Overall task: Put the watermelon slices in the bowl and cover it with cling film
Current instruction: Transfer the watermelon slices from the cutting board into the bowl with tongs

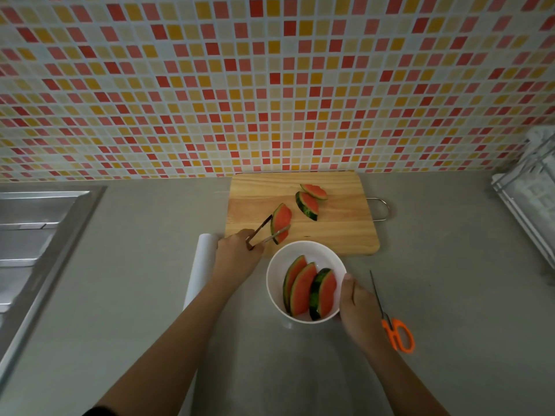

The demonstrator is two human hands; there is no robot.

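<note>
The white bowl stands on the grey counter, just in front of the wooden board. It holds three watermelon slices leaning side by side. The right hand grips the bowl's right rim with the thumb on the edge; the other fingers are hidden beneath. The left hand curls its fingers round the tongs, whose tips pinch a fourth slice over the board's near edge, just far-left of the bowl. Two more slices lie far right on the board. One cling film roll lies left of the left hand. One pair of scissors lies right of the right hand. Open counter stretches near and right, and a sink bounds the left.
</note>
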